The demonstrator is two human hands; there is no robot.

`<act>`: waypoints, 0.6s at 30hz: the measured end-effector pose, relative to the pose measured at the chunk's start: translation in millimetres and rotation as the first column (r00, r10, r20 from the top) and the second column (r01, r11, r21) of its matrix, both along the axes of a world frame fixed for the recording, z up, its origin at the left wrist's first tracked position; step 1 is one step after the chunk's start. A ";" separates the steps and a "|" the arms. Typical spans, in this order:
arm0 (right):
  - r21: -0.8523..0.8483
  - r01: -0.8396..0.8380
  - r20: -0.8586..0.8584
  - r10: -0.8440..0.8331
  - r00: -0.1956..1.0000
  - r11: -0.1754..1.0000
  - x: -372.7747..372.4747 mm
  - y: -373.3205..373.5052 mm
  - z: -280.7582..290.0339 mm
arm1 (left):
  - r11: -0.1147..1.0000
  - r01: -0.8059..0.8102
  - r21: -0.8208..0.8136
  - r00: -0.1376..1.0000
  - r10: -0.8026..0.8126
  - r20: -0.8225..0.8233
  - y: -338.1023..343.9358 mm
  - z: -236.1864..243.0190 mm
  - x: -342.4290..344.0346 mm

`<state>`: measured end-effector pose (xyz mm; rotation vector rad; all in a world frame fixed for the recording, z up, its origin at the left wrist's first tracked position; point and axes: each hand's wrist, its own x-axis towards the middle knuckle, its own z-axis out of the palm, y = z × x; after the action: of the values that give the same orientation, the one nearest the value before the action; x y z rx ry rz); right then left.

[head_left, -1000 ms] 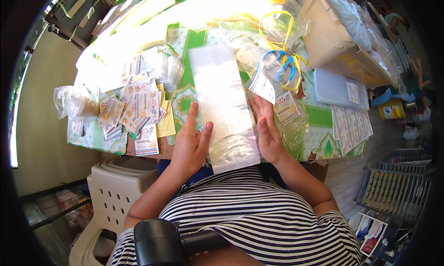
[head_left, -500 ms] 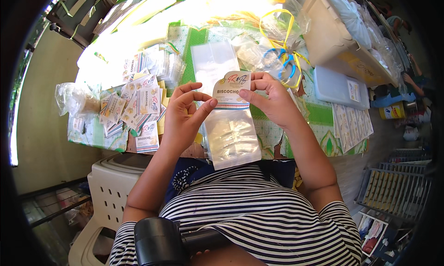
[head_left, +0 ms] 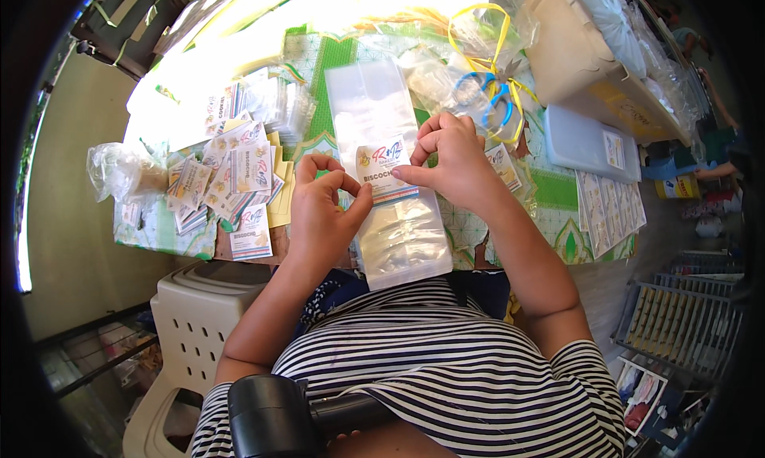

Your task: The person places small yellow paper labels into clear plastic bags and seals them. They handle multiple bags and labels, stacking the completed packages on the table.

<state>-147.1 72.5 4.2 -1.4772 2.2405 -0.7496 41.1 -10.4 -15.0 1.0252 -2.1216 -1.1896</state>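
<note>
A long clear plastic bag [head_left: 366, 91] lies flat on the table in front of me, with a printed label [head_left: 382, 159] across its middle. My left hand [head_left: 323, 215] is at the label's lower left edge, fingers curled and thumb and index together on it. My right hand [head_left: 456, 167] grips the label's right side, its thumb on the printed face and the other fingers bent. Piles of similar printed cards [head_left: 247, 171] lie to my left beside clear bags [head_left: 291, 111]. Another card [head_left: 504, 169] lies just right of my right hand.
Blue-handled scissors [head_left: 498, 107], yellow ribbon and crumpled plastic lie at the back. A beige bin [head_left: 570, 51], blue lidded container [head_left: 582, 143] and label sheets [head_left: 610, 215] are at the right. A plastic chair [head_left: 179, 330] stands lower left. A person [head_left: 709, 95] is at the far right.
My hands moved from either side of the bag onto a label, raised over it half a second ago. The label now sits lower and flatter against the bag's middle.
</note>
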 end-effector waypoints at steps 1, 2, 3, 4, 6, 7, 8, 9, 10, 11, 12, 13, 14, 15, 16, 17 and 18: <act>0.022 0.003 0.008 -0.003 1.000 1.000 -0.3 -1.0 0.0 | 1.000 0.008 -0.025 1.000 -0.008 -0.004 -0.1 -0.8 0.1; 0.030 -0.003 -0.002 0.003 1.000 1.000 -0.4 -1.3 -0.4 | 0.999 0.011 -0.034 1.000 -0.011 0.013 -0.2 -1.9 0.7; 0.038 -0.009 -0.012 0.009 1.000 0.999 -0.4 -1.8 -1.4 | 0.999 0.011 -0.047 1.000 -0.010 0.021 -0.3 -3.4 1.2; 0.048 -0.014 -0.023 0.015 1.000 0.999 -0.4 -2.1 -2.7 | 0.998 0.019 -0.065 0.999 -0.016 0.043 -0.4 -5.0 1.9; 0.046 -0.011 -0.037 0.013 0.999 0.999 -0.5 -1.1 -6.6 | 0.994 0.029 -0.106 0.997 -0.022 0.070 -0.4 -8.8 2.6; 0.047 -0.009 -0.044 0.012 0.999 0.999 -0.7 0.0 -8.9 | 0.990 0.039 -0.139 0.998 -0.030 0.063 -1.6 -10.6 2.6; 0.032 -0.007 -0.065 0.009 0.998 0.999 -1.1 1.7 -11.3 | 0.984 0.048 -0.172 0.998 -0.039 0.057 -3.1 -12.2 2.5; 0.017 -0.006 -0.086 0.007 0.996 1.000 -1.6 3.6 -13.8 | 0.983 0.050 -0.174 0.996 -0.037 0.077 -3.3 -13.4 2.7; 0.000 -0.004 -0.108 0.004 0.994 1.000 -2.0 5.6 -16.2 | 0.979 0.063 -0.195 0.997 -0.051 0.065 -3.2 -14.4 2.8; -0.036 -0.023 -0.070 0.020 0.997 0.999 -1.5 7.2 -19.1 | 0.980 0.069 -0.185 0.995 -0.055 0.077 -1.7 -14.9 3.3; -0.072 -0.042 -0.033 0.039 0.999 0.997 -0.4 9.0 -21.8 | 0.982 0.074 -0.175 0.994 -0.059 0.090 0.4 -15.1 4.2; -0.109 -0.059 0.004 0.060 0.998 0.992 0.8 10.8 -24.1 | 0.970 0.077 -0.231 0.993 -0.054 0.105 1.1 -15.3 4.5; -0.124 -0.067 -0.011 0.066 0.998 0.990 2.4 12.4 -26.3 | 0.955 0.081 -0.286 0.991 -0.048 0.121 2.4 -15.2 5.0; -0.139 -0.075 -0.025 0.072 0.997 0.987 4.1 14.2 -27.7 | 0.937 0.085 -0.339 0.990 -0.040 0.137 3.8 -15.0 5.7; -0.140 -0.076 -0.035 0.072 0.997 0.987 5.6 15.6 -28.7 | 0.942 0.097 -0.320 0.983 -0.041 0.176 4.7 -14.6 6.4; -0.154 -0.075 -0.060 0.067 0.996 0.985 7.2 16.5 -29.2 | 0.948 0.109 -0.300 0.976 -0.045 0.215 5.8 -14.3 7.3; -0.155 -0.067 -0.080 0.055 0.995 0.986 8.7 17.7 -29.1 | 0.953 0.122 -0.276 0.965 -0.049 0.257 6.4 -13.9 8.0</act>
<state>-138.4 90.2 -24.9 -1.6660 2.2238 -0.8837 49.1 -4.0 -28.9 0.9962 -2.4680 -0.7841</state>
